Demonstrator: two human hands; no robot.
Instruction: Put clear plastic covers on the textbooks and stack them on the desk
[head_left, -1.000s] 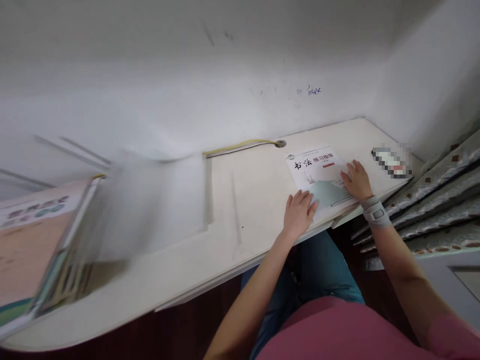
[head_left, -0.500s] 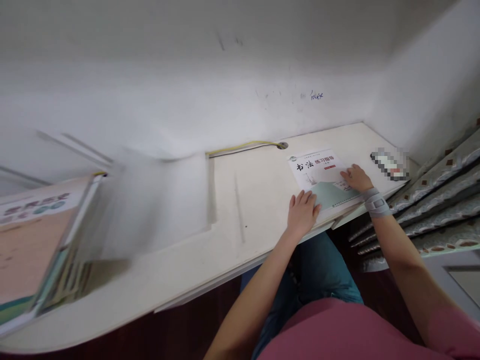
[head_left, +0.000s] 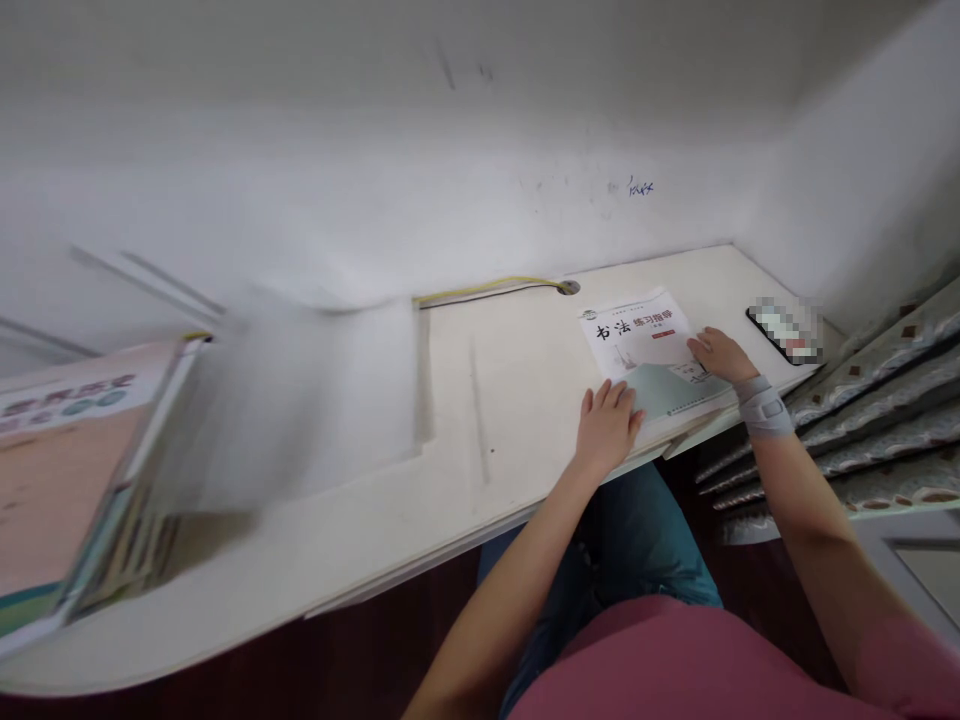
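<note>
A thin white booklet (head_left: 637,335) with black characters on its cover and a pale green lower part lies flat near the right end of the white desk (head_left: 510,400). My left hand (head_left: 607,425) rests flat at the booklet's lower left corner, fingers stretched out and touching its edge. My right hand (head_left: 718,355) lies on the booklet's right edge, fingers curled over the cover; I cannot make out whether it grips a page. A grey strap (head_left: 763,410) wraps my right wrist.
A dark phone (head_left: 784,330) lies at the desk's far right. A yellow cable (head_left: 487,290) runs along the wall into a hole. A stack of books (head_left: 82,480) sits at the left end. Patterned fabric (head_left: 877,400) lies right of the desk.
My right hand has slid slightly back along the booklet's right edge and curled. The left hand has stayed at the lower left corner.
</note>
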